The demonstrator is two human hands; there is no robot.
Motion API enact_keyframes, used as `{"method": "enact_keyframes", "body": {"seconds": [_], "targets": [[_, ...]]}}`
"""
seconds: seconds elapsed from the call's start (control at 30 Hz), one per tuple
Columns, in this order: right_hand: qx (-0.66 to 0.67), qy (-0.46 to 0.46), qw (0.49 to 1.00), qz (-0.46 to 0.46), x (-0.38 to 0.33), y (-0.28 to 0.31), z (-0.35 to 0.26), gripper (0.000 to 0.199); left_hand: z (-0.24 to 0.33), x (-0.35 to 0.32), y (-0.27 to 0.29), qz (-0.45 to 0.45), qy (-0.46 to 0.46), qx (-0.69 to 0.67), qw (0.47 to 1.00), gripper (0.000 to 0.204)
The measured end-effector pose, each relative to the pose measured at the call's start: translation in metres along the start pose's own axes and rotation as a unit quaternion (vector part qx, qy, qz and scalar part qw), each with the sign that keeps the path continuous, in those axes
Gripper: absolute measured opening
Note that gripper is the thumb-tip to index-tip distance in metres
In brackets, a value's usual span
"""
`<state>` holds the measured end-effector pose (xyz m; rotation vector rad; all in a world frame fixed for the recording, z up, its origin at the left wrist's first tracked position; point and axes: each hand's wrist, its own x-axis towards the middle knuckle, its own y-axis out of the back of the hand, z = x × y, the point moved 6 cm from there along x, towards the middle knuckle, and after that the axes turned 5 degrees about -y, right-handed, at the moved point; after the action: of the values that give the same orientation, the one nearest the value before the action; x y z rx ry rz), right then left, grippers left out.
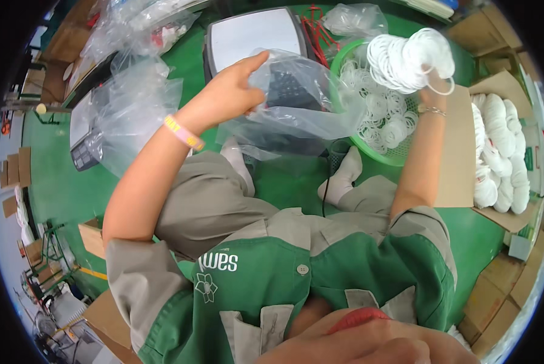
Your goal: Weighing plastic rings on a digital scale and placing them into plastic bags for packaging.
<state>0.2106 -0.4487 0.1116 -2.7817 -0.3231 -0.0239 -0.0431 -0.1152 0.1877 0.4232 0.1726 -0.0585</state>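
My left hand [232,88] grips the edge of a clear plastic bag [311,121], with its mouth spread wide. The bag hangs over the near part of a digital scale with a pale flat platform [256,39]. On the right, my right hand [432,88] holds up a thick bunch of white plastic rings [405,59], which hides most of its fingers. Below that bunch stands a round green basket [386,159] with many loose white rings [387,115] in it. The bag's right end overlaps the basket's rim.
More clear bags [132,109] lie over a second device [84,130] on the left. An open cardboard box [457,151] with bundles of white cord-like material [499,145] stands at right. A red wire rack [317,33] is behind the scale. My feet rest on the green floor [290,182].
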Motion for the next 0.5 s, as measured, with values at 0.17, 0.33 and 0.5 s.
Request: {"method": "enact_keyframes", "body": {"seconds": [0.17,0.33,0.5], "targets": [[0.076,-0.026,0.989,-0.123,-0.016,-0.071,-0.026,0.042,-0.001,0.008,-0.004,0.016,-0.034,0.014,0.999,0.069],[-0.306,-0.072,0.885,-0.343,-0.106,-0.211,0.034,0.032,0.006,0.0,-0.001,0.035,-0.069,-0.064,0.995,0.07],[-0.587,0.05,0.619,-0.519,-0.11,-0.224,0.089,0.061,0.021,-0.012,0.019,0.028,-0.084,-0.168,0.982,0.065]]}}
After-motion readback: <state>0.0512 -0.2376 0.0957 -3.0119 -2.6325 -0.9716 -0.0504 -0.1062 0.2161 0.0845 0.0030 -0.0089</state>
